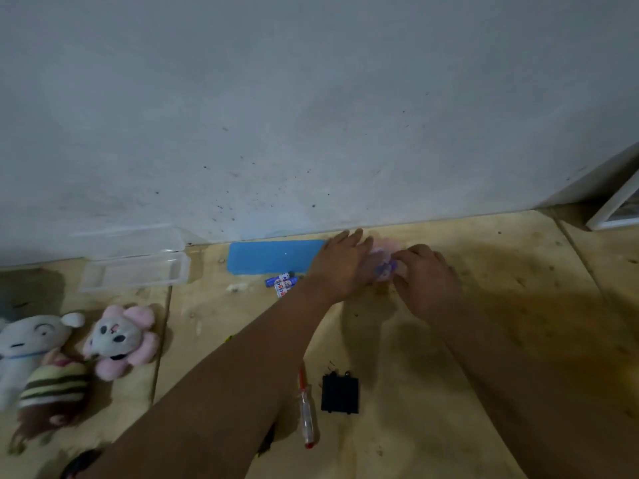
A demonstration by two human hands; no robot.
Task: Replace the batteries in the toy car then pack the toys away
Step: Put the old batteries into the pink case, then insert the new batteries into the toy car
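Clear box (135, 271) sat open by the wall, nothing visible inside, lid (128, 240) leaning behind it. Blue pad (273, 256) lay flat, long axis along the wall. Left hand (340, 262) and right hand (423, 278) both curled around the pink toy car (383, 262) near the wall; its heading was blurred. Black cover (340, 394), screwdriver (306, 409) pointing away, batteries (281, 282) beside pad.

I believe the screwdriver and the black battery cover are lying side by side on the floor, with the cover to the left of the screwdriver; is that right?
Not quite. The head view shows the black battery cover lying to the right of the screwdriver, not the left. They do lie side by side on the floor, between the person's forearms.
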